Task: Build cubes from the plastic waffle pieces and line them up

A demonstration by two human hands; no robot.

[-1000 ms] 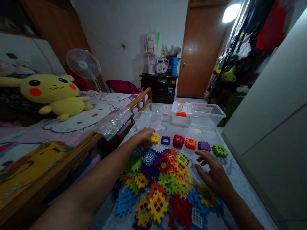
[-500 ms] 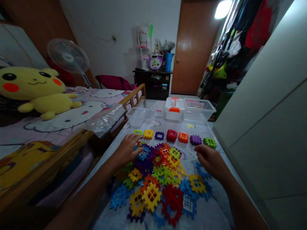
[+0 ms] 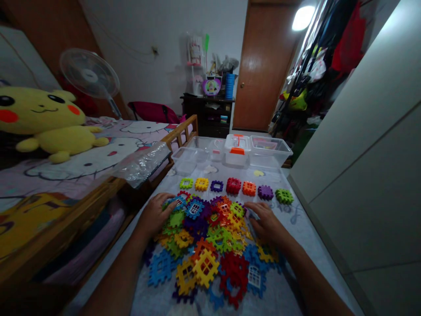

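Note:
A heap of colourful notched plastic building tiles lies on the cloth-covered surface. My left hand is at the heap's far left edge, fingers stretched out and apart, its tips by a blue tile with a white window. At the heap's right edge is my right hand, thumb and fingers apart, nearest a lime tile. Neither hand grips anything that I can see. Beyond the heap runs a row of tiles and small stacks, among them a yellow tile, a red stack and a green stack.
Clear plastic bins and a lidded box with orange clips stand at the far end. A wooden bed rail runs along the left, with a plastic bag over it. A pale cabinet borders the right.
My left hand has drawn back to the left, off the blue window tile. My right hand has moved left from beside the purple stack to the heap's edge, its fingers opening.

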